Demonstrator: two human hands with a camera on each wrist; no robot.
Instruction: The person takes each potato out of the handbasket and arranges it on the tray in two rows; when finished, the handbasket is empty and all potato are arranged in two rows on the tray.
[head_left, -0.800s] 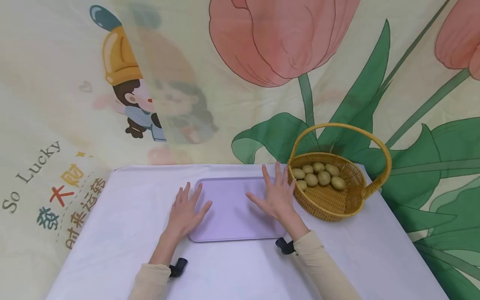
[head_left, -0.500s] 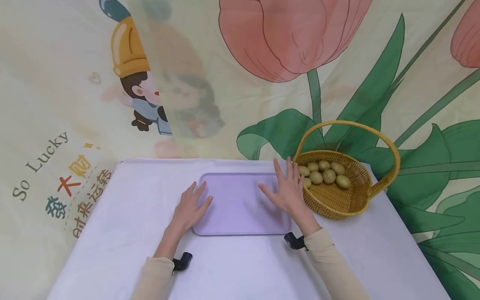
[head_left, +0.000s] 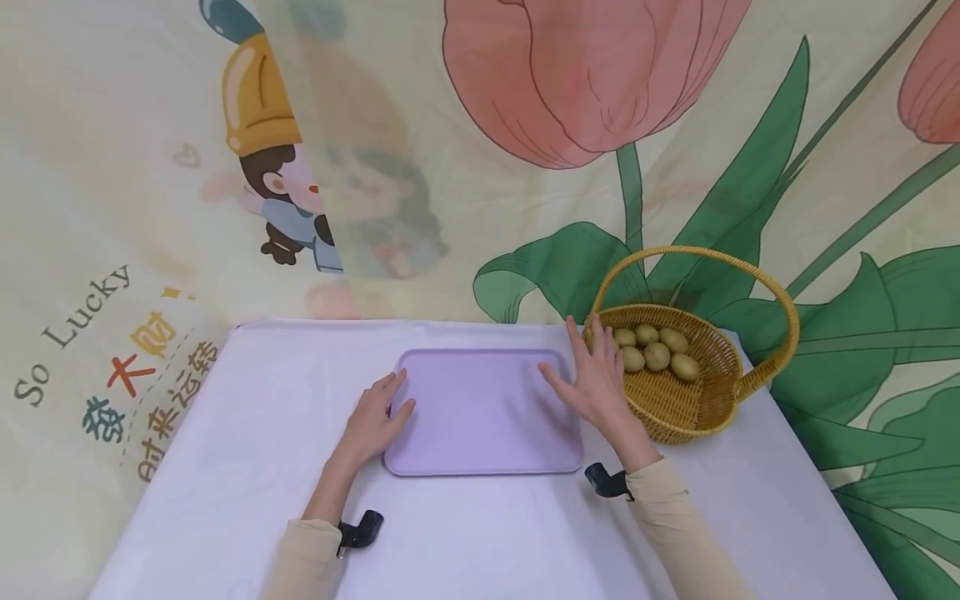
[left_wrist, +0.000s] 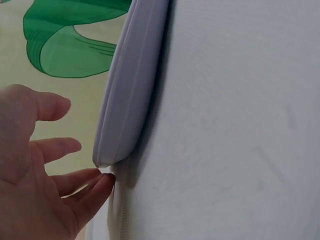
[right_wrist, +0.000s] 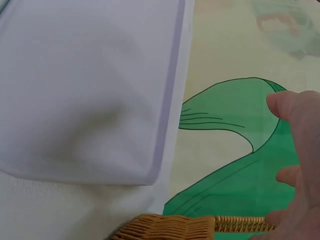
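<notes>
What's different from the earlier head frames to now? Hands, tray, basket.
The right hand moved right, toward the wicker basket. The left hand shifted slightly left, toward the left rim of the lavender tray, so the hands are farther apart. No grasp or release visible. Unchanged: tray and basket positions on the table, visible potatoes inside the basket.

Rectangular lavender tray (head_left: 480, 417), rounded corners, low rim; flat, near middle of table's (head_left: 480, 533) far edge. Arch-handled yellow-brown wicker basket (head_left: 667, 429) upright at far right corner; oval, potato-like brownish pieces (head_left: 656, 357) clustered inside.
</notes>
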